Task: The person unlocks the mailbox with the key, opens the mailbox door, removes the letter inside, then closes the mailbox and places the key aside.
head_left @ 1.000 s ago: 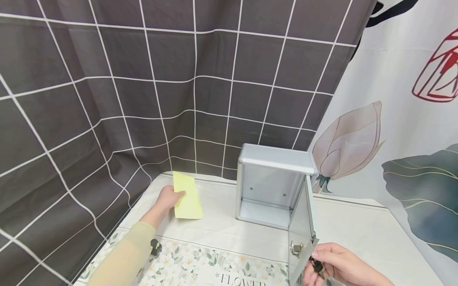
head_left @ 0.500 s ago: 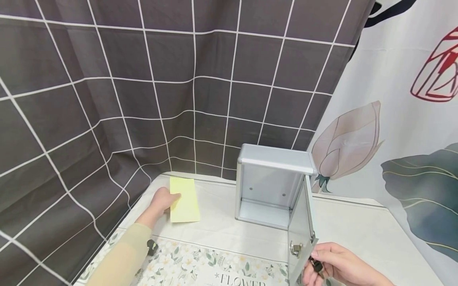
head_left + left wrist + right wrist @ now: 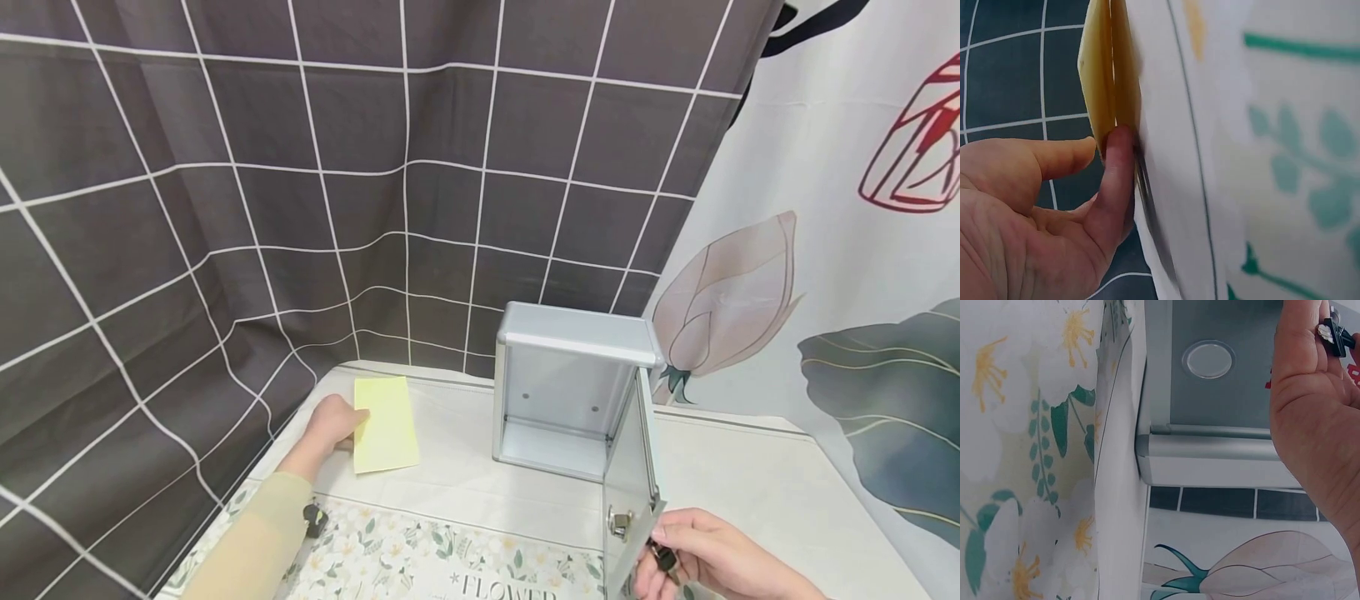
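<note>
My left hand (image 3: 333, 423) pinches a yellow paper (image 3: 386, 425) by its left edge, thumb on top and fingers beneath. In the left wrist view, two layers of the yellow paper (image 3: 1102, 75) show, with the index fingertip close at the gap between them. A grey metal box (image 3: 577, 325) stands to the right, its front open. My right hand (image 3: 701, 554) holds the box door (image 3: 630, 492) at its free edge, and black-headed keys (image 3: 663, 557) show between thumb and fingers. On the door's inner face sits a lock (image 3: 621, 523); the right fingertips are partly hidden.
A pale cloth with flowers and lettering (image 3: 502, 583) covers the near table. Behind hangs a dark curtain with a white grid (image 3: 450, 200), and at right a white curtain with a flower print (image 3: 735, 300). A black device (image 3: 315, 519) shows at the left wrist.
My left hand has moved left and slightly toward me, bringing the yellow paper lower, closer to the table and turned straighter. The right hand, door and box stay as they were.
</note>
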### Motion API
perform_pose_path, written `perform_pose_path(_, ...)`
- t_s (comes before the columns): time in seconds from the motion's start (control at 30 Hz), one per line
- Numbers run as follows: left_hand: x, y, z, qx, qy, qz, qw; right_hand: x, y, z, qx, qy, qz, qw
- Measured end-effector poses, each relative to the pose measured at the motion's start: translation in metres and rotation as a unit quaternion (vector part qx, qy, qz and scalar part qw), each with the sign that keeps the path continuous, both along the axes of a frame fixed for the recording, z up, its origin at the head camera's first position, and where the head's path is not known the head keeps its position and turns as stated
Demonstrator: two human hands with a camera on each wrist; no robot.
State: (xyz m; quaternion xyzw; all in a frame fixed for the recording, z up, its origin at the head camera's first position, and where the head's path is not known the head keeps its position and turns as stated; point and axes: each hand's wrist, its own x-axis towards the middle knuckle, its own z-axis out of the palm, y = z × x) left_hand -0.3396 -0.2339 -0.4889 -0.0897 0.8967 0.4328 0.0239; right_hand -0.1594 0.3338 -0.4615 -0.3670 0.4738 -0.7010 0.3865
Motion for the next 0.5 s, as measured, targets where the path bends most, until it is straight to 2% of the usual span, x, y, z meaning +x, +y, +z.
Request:
perform_pose_path(0.13,-0.0004,-0.0041,0.0001,-0.026,-0.001,-0.003,0.9997,-0.0002,0.0002,0.0003,0.003,0.0,-0.004,1.0)
perform_pose_path(0.27,-0.0003,-0.0055,0.0013,-0.078,0.006,-0.012,0.9969,-0.0002,0.0006,0.0006,0.006,-0.006,-0.005,1.0)
perform_pose_path(0.5,0.0064,-0.0009,0.0077,-0.114,0.006,-0.023,0.9932,0.0003,0.0007,0.0004,0.003,-0.009,-0.003,1.0)
